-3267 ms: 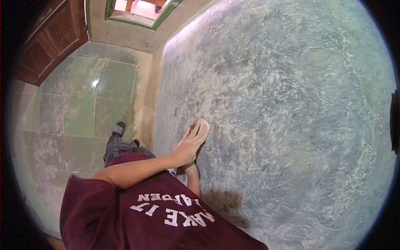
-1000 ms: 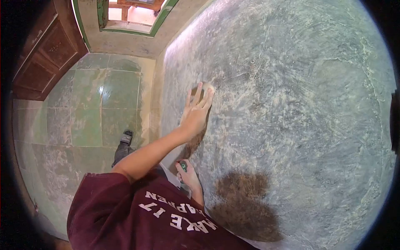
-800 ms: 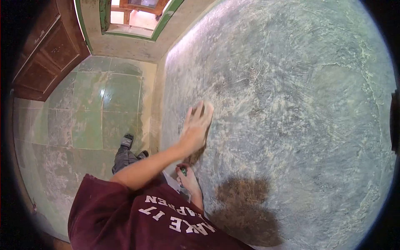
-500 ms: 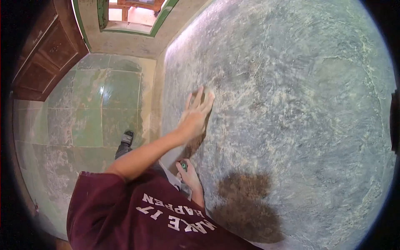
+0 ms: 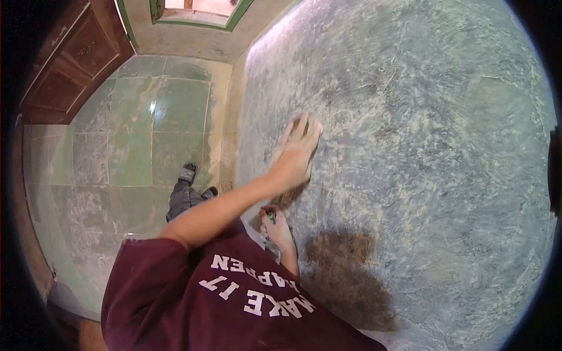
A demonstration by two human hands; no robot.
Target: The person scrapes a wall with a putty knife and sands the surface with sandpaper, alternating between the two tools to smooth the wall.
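Observation:
My left hand [image 5: 294,161] lies flat against a rough grey-green plastered wall [image 5: 421,146], fingers spread. It presses a small dark piece, which looks like sandpaper [image 5: 302,121], under the fingertips. Most of that piece is hidden by the fingers. Lower down and close to my chest, my right hand [image 5: 277,229] is closed around a small green-tipped object [image 5: 271,217], and its knuckles are near the wall. I cannot tell what the object is. A dark shadow patch [image 5: 345,275] falls on the wall below both hands.
Green floor tiles [image 5: 134,146], smeared with pale dust, meet the wall's foot at the left. My shoe [image 5: 187,174] stands on them close to the wall. A brown wooden door [image 5: 76,58] is at the upper left, and a green-framed opening [image 5: 199,9] at the top.
My left hand has rubbed up and down the wall with the piece under it and now sits a little further right. My right hand has stayed closed on the green-tipped object.

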